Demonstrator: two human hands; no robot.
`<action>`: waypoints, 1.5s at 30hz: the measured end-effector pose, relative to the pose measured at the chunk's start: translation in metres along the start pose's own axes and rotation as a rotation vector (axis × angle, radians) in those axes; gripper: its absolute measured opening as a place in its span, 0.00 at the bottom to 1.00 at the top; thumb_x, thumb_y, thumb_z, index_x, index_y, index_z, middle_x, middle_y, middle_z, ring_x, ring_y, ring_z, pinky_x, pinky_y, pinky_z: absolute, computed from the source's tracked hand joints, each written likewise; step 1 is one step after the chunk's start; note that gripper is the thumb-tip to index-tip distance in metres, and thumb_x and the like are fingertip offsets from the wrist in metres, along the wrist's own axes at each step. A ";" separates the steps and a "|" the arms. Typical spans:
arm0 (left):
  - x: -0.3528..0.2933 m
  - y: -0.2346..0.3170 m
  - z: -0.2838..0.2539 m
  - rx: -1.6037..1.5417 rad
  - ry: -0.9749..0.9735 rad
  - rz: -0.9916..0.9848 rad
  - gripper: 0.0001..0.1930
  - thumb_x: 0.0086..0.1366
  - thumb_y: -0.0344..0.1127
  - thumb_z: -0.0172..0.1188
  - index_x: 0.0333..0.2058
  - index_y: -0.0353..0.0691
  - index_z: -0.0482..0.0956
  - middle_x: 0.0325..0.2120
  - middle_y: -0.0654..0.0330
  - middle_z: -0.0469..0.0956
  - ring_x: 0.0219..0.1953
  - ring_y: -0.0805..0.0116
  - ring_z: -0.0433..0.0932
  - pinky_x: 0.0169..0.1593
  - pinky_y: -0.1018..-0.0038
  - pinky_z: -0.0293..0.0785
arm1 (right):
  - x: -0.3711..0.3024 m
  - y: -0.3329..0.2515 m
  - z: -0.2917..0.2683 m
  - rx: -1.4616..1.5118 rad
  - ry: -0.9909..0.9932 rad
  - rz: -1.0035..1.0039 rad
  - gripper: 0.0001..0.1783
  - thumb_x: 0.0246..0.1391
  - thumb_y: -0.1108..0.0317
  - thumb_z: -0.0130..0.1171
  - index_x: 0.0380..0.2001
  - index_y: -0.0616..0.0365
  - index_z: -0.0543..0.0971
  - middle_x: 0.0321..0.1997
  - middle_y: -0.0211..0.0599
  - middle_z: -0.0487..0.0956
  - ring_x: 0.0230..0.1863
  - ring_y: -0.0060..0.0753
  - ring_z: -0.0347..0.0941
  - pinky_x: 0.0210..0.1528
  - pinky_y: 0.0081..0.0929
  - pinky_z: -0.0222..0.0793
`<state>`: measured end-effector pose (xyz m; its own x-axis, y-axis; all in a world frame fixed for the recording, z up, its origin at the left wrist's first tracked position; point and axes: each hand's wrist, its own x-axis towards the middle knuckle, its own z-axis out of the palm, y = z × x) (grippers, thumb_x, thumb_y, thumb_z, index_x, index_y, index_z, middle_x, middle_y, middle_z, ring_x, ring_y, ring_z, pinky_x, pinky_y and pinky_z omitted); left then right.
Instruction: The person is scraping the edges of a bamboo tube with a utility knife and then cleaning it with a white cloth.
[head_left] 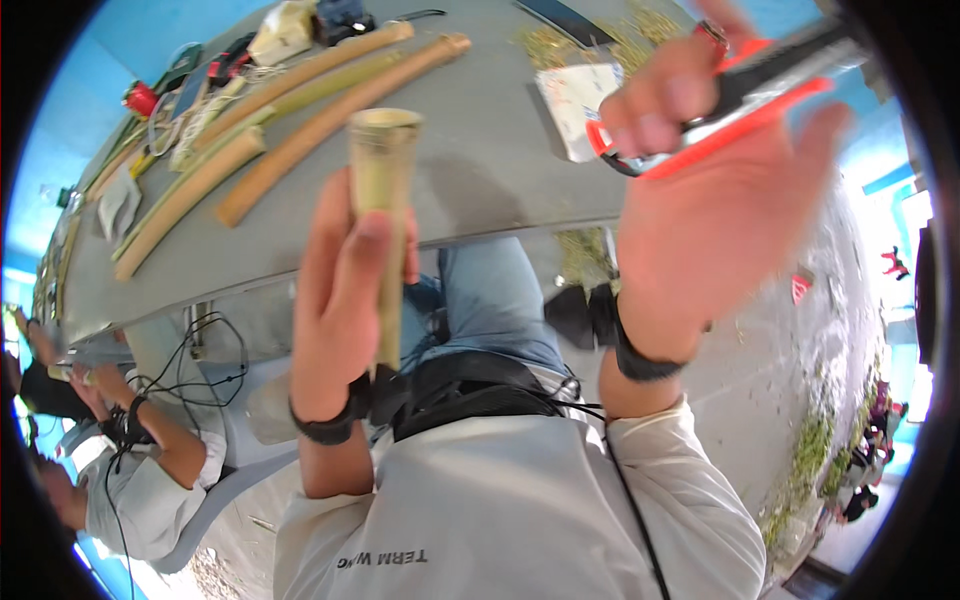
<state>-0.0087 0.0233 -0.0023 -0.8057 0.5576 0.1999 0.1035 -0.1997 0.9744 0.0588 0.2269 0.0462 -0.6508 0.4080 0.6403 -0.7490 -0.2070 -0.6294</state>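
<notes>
My left hand is wrapped round a pale bamboo tube, held nearly upright at the near edge of the table. The tube's wider cut end faces up, and its lower part drops past my palm. Raised at the right, my right hand has its fingers curled round the handle of a red-and-black hand saw. Motion smears the saw, and its far end runs toward the rim of the view. A gap separates the saw from the tube.
Long bamboo pieces lie at the table's left, beside cords and a red-topped item. A white printed sheet, a dark flat strip and green shavings lie farther right. Another person sits at the left near black cables.
</notes>
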 end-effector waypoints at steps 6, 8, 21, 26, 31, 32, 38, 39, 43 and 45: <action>0.011 -0.007 0.000 0.070 -0.052 0.035 0.20 0.76 0.50 0.48 0.48 0.35 0.70 0.32 0.64 0.72 0.29 0.78 0.70 0.34 0.79 0.69 | -0.028 0.058 -0.021 -1.072 -0.145 -0.293 0.16 0.60 0.58 0.62 0.42 0.60 0.79 0.31 0.44 0.77 0.30 0.47 0.75 0.33 0.34 0.70; 0.018 -0.017 -0.010 0.120 -0.076 0.025 0.20 0.76 0.50 0.49 0.49 0.35 0.70 0.32 0.63 0.72 0.29 0.78 0.71 0.34 0.78 0.69 | -0.035 0.063 -0.031 -1.177 -0.259 -0.211 0.18 0.59 0.56 0.63 0.42 0.59 0.79 0.32 0.44 0.78 0.31 0.49 0.76 0.33 0.34 0.71; 0.036 -0.024 -0.003 0.150 -0.177 -0.010 0.22 0.75 0.51 0.51 0.53 0.37 0.69 0.28 0.65 0.71 0.27 0.77 0.70 0.34 0.78 0.69 | -0.036 0.072 -0.041 -1.058 -0.153 0.035 0.20 0.64 0.50 0.58 0.33 0.59 0.76 0.19 0.39 0.72 0.24 0.39 0.73 0.26 0.31 0.65; 0.036 -0.026 0.015 0.332 -0.111 0.001 0.27 0.71 0.58 0.55 0.50 0.38 0.72 0.26 0.67 0.71 0.24 0.78 0.70 0.29 0.79 0.68 | -0.037 0.065 -0.048 -0.480 -0.022 0.333 0.23 0.69 0.50 0.51 0.29 0.59 0.73 0.22 0.22 0.64 0.26 0.16 0.55 0.28 0.22 0.54; 0.041 -0.027 0.025 0.367 -0.096 -0.020 0.26 0.68 0.59 0.59 0.39 0.37 0.74 0.23 0.66 0.71 0.23 0.79 0.68 0.28 0.79 0.66 | -0.043 0.070 -0.055 -0.603 -0.152 0.222 0.23 0.70 0.50 0.50 0.28 0.58 0.72 0.22 0.22 0.64 0.26 0.14 0.56 0.27 0.20 0.53; 0.042 -0.027 0.025 0.368 -0.090 -0.022 0.26 0.68 0.59 0.59 0.39 0.37 0.74 0.23 0.66 0.71 0.23 0.79 0.68 0.28 0.79 0.66 | -0.042 0.070 -0.055 -0.620 -0.155 0.208 0.23 0.71 0.50 0.49 0.28 0.58 0.72 0.22 0.21 0.65 0.25 0.14 0.57 0.26 0.19 0.53; 0.050 -0.023 0.023 0.234 -0.185 -0.163 0.24 0.72 0.58 0.55 0.39 0.37 0.75 0.19 0.68 0.68 0.19 0.80 0.68 0.22 0.80 0.64 | -0.036 0.063 -0.051 -0.391 -0.052 0.277 0.26 0.72 0.48 0.44 0.26 0.57 0.70 0.21 0.21 0.63 0.22 0.13 0.56 0.22 0.18 0.51; 0.051 -0.024 0.023 0.209 -0.172 -0.170 0.24 0.72 0.58 0.55 0.39 0.37 0.75 0.19 0.68 0.69 0.19 0.80 0.68 0.22 0.80 0.63 | -0.035 0.063 -0.051 -0.349 -0.042 0.286 0.27 0.73 0.48 0.43 0.25 0.57 0.70 0.19 0.21 0.62 0.20 0.13 0.55 0.21 0.18 0.50; 0.051 -0.028 0.018 0.158 -0.137 -0.212 0.24 0.71 0.58 0.55 0.38 0.38 0.75 0.20 0.67 0.69 0.18 0.81 0.68 0.21 0.81 0.63 | -0.019 0.054 -0.031 -0.273 0.109 0.329 0.29 0.72 0.43 0.40 0.25 0.55 0.69 0.17 0.21 0.60 0.16 0.14 0.54 0.19 0.18 0.48; 0.054 -0.027 0.017 0.124 -0.135 -0.207 0.24 0.72 0.58 0.55 0.38 0.38 0.75 0.20 0.66 0.70 0.18 0.80 0.68 0.21 0.81 0.63 | 0.000 0.045 -0.013 -0.137 0.240 0.316 0.32 0.71 0.38 0.38 0.25 0.54 0.69 0.15 0.22 0.60 0.14 0.15 0.54 0.17 0.18 0.48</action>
<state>-0.0451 0.0719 -0.0159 -0.7330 0.6803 -0.0012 0.0218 0.0253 0.9994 0.0270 0.2290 0.0120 -0.7863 0.5422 0.2962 -0.4835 -0.2415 -0.8414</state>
